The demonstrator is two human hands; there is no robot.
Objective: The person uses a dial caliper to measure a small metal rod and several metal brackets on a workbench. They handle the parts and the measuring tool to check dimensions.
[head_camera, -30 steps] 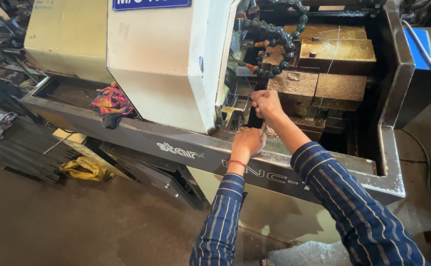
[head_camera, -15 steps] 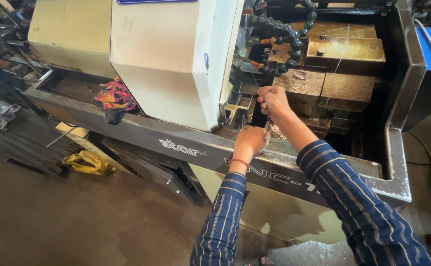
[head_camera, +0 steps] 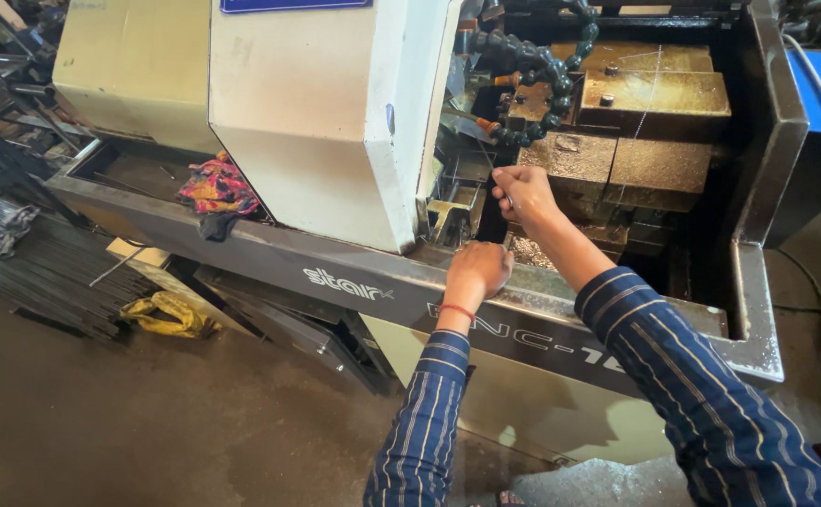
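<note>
A cream and grey lathe machine [head_camera: 326, 122] fills the upper view, its work chamber open on the right. My left hand [head_camera: 479, 268] rests closed on the machine's grey front rim [head_camera: 363, 272]. My right hand [head_camera: 521, 191] reaches into the chamber, fingers closed on a thin metal tool [head_camera: 502, 192] whose tip is hidden near the tooling. A black segmented coolant hose [head_camera: 551, 84] curves above it. Oily brass-coloured machine blocks [head_camera: 636, 122] sit behind my right hand. Both sleeves are dark blue with stripes.
A colourful rag [head_camera: 215, 191] lies on the machine's left ledge. Yellow cloth [head_camera: 168, 314] sits on the dirty floor below. Dark metal rods [head_camera: 35, 263] are piled at the left. A blue box [head_camera: 819, 89] stands at the far right.
My right hand has shifted slightly within the chamber. The view has drifted a little; my left hand stays on the rim.
</note>
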